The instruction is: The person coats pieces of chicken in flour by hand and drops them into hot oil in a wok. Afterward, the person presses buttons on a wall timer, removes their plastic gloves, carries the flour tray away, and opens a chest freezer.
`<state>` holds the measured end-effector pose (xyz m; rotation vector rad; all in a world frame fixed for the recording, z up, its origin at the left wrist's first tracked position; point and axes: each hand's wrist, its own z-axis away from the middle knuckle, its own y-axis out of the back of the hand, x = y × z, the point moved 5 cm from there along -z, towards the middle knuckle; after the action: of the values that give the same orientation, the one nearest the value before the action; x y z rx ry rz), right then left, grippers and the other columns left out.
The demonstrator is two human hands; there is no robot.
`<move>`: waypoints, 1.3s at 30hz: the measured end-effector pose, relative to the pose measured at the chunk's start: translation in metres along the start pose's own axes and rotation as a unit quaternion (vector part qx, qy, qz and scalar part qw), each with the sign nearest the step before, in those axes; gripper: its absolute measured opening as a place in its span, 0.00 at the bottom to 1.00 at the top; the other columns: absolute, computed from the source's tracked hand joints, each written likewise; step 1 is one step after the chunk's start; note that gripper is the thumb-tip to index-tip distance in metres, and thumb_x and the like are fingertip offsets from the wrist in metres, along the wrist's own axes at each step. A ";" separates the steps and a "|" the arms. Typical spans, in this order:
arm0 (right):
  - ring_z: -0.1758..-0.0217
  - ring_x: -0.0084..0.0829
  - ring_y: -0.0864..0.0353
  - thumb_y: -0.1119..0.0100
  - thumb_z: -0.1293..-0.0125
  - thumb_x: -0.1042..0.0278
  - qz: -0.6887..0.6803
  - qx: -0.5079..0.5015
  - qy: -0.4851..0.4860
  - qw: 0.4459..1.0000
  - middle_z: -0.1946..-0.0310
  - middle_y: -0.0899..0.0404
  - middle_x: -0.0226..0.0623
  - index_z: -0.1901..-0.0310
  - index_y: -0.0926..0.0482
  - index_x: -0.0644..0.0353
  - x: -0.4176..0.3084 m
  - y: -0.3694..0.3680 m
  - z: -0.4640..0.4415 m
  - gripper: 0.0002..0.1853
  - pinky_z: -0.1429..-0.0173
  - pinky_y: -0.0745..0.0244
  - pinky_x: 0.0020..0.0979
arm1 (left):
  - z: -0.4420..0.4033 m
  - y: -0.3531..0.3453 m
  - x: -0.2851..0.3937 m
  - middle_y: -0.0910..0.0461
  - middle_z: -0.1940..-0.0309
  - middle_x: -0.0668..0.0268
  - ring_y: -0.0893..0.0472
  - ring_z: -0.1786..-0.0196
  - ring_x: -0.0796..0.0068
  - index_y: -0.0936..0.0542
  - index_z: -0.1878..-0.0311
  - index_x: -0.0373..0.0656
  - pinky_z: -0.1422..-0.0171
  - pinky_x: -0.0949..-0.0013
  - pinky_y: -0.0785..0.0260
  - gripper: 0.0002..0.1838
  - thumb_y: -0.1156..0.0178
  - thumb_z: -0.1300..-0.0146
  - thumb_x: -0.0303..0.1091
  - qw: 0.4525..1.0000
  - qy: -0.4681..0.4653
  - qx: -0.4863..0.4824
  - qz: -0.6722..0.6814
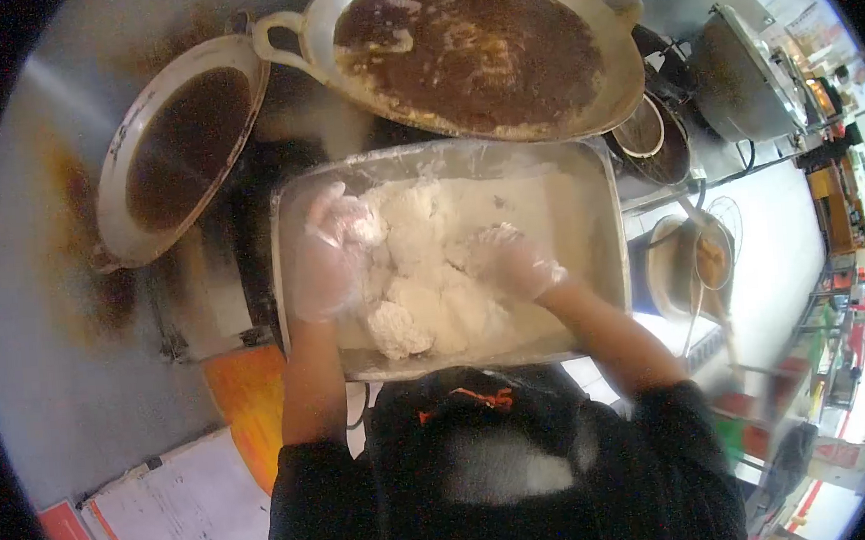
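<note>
A rectangular metal tray (603,243) of pale flour (528,195) lies in front of my body. My left hand (330,272), in a clear plastic glove, is at the tray's left side, its fingers closed around a flour-coated piece (357,225). My right hand (521,266), also gloved, reaches into the flour right of the middle. Its fingertips are caked white and partly buried, so their grip is unclear. Between my hands the flour is heaped over lumps. Another lumpy coated piece (397,331) sits at the near left of the tray.
Behind the tray stands a wide two-handled pan (625,86) of dark, foamy oil. A second pan (115,217) of dark liquid is at the left. To the right are a lidded metal pot (740,78), a strainer (714,255) holding brown bits, and a container (653,265).
</note>
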<state>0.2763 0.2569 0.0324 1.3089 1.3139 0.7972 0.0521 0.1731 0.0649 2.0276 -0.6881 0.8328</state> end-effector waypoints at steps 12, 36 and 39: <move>0.55 0.42 0.23 0.40 0.47 0.70 -0.108 0.048 -0.029 0.993 0.57 0.25 0.41 0.50 0.25 0.49 -0.009 0.035 -0.008 0.20 0.54 0.25 0.40 | -0.011 -0.051 0.078 0.21 0.59 0.56 0.22 0.57 0.57 0.20 0.58 0.40 0.53 0.61 0.29 0.09 0.43 0.43 0.27 0.979 -0.113 -0.136 -0.099; 0.45 0.49 0.26 0.39 0.46 0.44 -0.148 -0.133 -0.266 0.943 0.47 0.25 0.50 0.44 0.28 0.62 0.049 -0.013 -0.021 0.34 0.40 0.34 0.44 | -0.010 -0.008 -0.070 0.19 0.62 0.52 0.19 0.59 0.62 0.24 0.52 0.33 0.52 0.66 0.27 0.28 0.34 0.49 0.47 0.898 0.216 -0.215 -0.318; 0.44 0.51 0.26 0.39 0.48 0.44 -0.082 -0.091 -0.231 0.965 0.49 0.24 0.52 0.46 0.25 0.60 0.056 -0.015 -0.031 0.32 0.41 0.33 0.44 | -0.006 -0.025 -0.090 0.20 0.60 0.47 0.19 0.58 0.56 0.24 0.52 0.30 0.48 0.63 0.28 0.36 0.30 0.56 0.52 0.956 0.211 -0.128 -0.157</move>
<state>0.2528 0.3147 0.0117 1.1354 0.9363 0.4476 0.0107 0.2060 -0.0125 1.5987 -0.2095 0.8948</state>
